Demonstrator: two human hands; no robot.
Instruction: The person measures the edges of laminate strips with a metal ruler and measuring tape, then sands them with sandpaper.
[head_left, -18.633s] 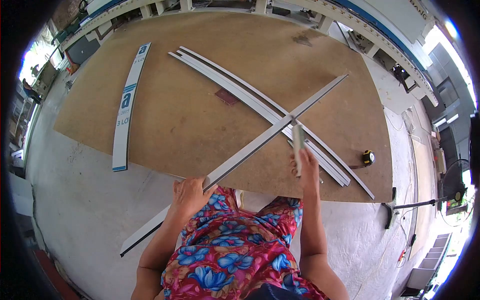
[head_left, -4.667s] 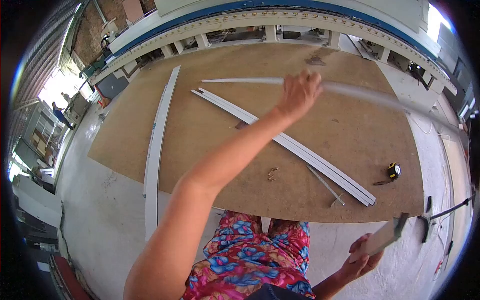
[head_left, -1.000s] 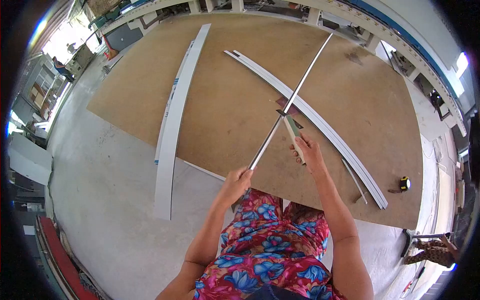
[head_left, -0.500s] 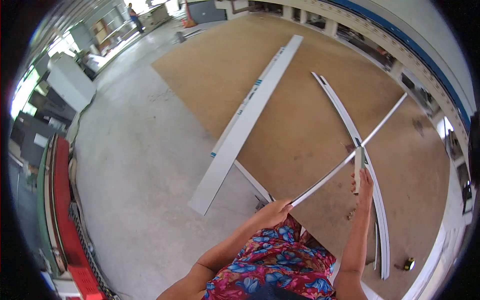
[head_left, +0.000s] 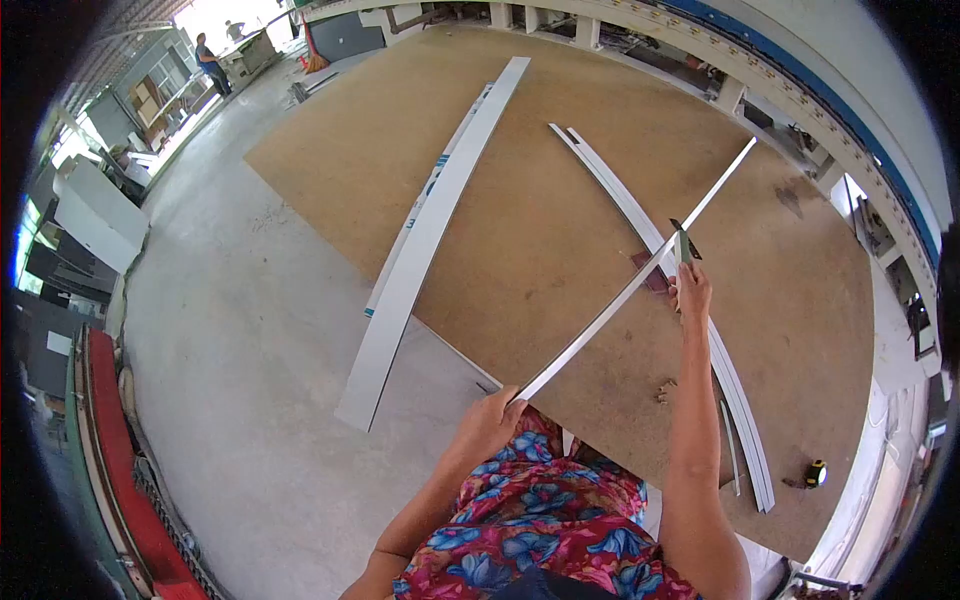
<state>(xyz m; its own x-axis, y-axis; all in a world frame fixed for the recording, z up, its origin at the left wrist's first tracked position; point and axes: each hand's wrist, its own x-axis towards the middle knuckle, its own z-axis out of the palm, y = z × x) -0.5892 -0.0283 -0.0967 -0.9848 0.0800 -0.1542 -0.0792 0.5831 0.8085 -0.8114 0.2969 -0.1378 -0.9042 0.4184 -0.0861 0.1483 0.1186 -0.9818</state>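
A long thin white strip (head_left: 610, 312) runs diagonally over the brown board, and my left hand (head_left: 493, 420) is closed around its near end. My right hand (head_left: 692, 292) grips a narrow, pale greenish bar (head_left: 683, 246), whose exact kind I cannot make out. The bar's far end meets the strip about two thirds of the way along, where a small dark piece shows. Beneath that crossing lie two long white profiles (head_left: 640, 215), side by side, and a dark reddish patch partly hidden by the strip.
A wide white panel (head_left: 430, 235) lies on the brown board (head_left: 480, 290), one end overhanging the concrete floor (head_left: 230, 330). A tape measure (head_left: 816, 473) sits at the right. Machine framing (head_left: 800, 95) borders the far side. A person (head_left: 210, 65) stands in the background.
My right hand has moved the bar farther forward against the strip, and its dark end piece now shows. My left hand still grips the strip. The view has shifted right.
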